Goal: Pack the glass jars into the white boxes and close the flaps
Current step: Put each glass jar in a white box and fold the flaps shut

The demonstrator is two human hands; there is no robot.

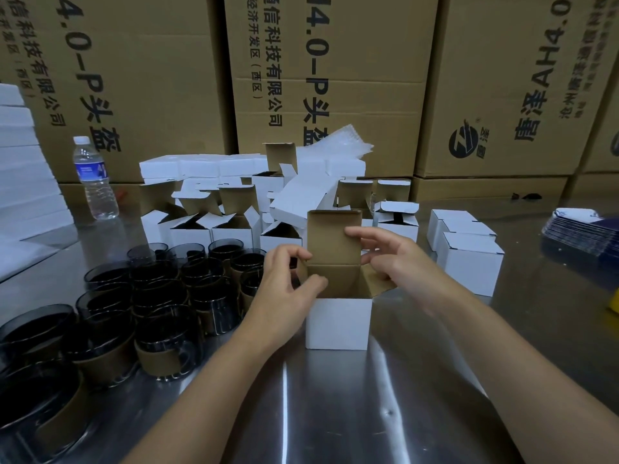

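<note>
The white box (338, 324) stands upright on a shiny steel table (335, 413), mouth facing up, its lid flap (333, 236) raised vertically on the far side. The left hand (284, 289) pinches the box's left side flap with curled fingers. The right hand (398, 266) holds the lid flap's right edge between loosely bent fingers and thumb. Dark glass jars (160, 296) crowd left of the box, open boxes (231, 226) stand behind it, closed boxes (469, 259) sit to its right, and brown cartons (335, 61) form a wall beyond.

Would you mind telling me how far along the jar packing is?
Done: a few closed boxes stand on the right. In hand: left hand and right hand grip the flaps of the front box, lid upright. Remaining: many glass jars and open boxes behind them wait.
</note>
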